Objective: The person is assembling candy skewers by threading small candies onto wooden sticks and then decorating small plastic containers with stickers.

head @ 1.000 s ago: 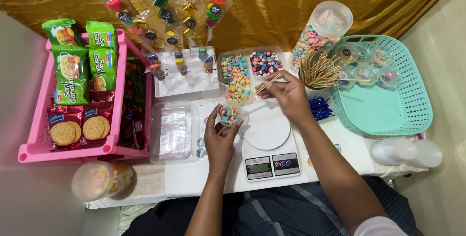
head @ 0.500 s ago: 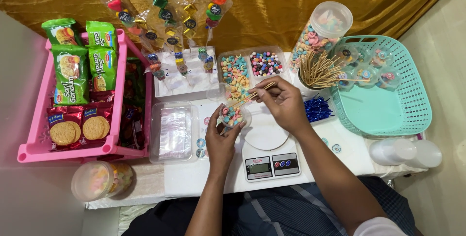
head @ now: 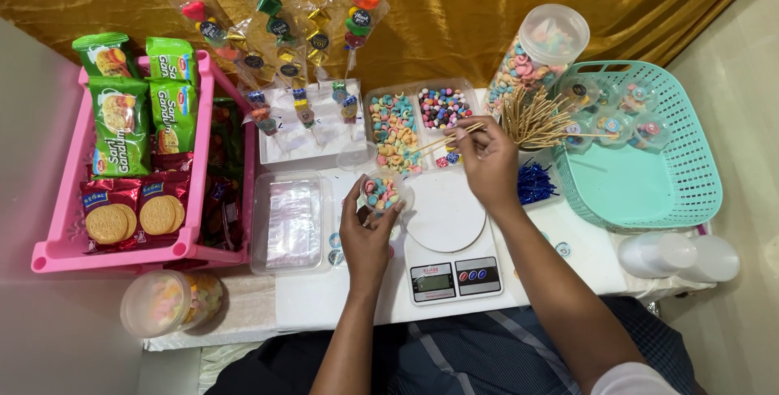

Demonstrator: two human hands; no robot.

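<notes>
Clear plastic is what my left hand (head: 369, 237) grips: a small round cup (head: 385, 192) already holding a layer of pastel candy rings, sitting at the centre of the surface (head: 324, 302), just at 9 o'clock of the white scale (head: 446, 237). My right hand (head: 489, 159) pinches one wooden skewer (head: 442, 140) that points toward 9 o'clock over the two candy trays (head: 418, 119). I judge the job partway: five wrapped candy skewers (head: 280, 38) stand in the foam block (head: 304, 131) at 11 o'clock, several sealed cups lie in the teal basket (head: 649, 192) at 2 o'clock, and a thick bundle of bare sticks (head: 535, 117) waits. I count one scale, one pink crate (head: 130, 253), two lidded candy jars, two spare cups at 4 o'clock.
</notes>
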